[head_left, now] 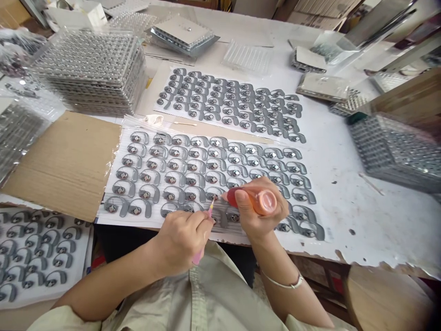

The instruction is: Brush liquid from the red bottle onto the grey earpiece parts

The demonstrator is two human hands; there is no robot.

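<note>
Grey hook-shaped earphone parts [192, 182], each with a round metal piece, lie in rows on a white sheet [113, 184] in front of me. My left hand [186, 234] is closed around a slim pink pen-like tool [211, 210] with a pale yellow tip, which points at one of the parts. In my right hand [263, 209] is an orange-red squeeze bottle [253, 198], tilted with its narrow nozzle towards the same part. Nozzle and tool tip are close together there; whether either touches the part I cannot tell. My hands hide several parts in the nearest rows.
Behind lies a second sheet of hook-shaped parts [229, 103], with a cotton swab [185, 123] between. Stacked clear trays [89, 69] stand at the back left, more trays [396, 147] at the right. Cardboard [65, 161] lies left, above another filled sheet [37, 257].
</note>
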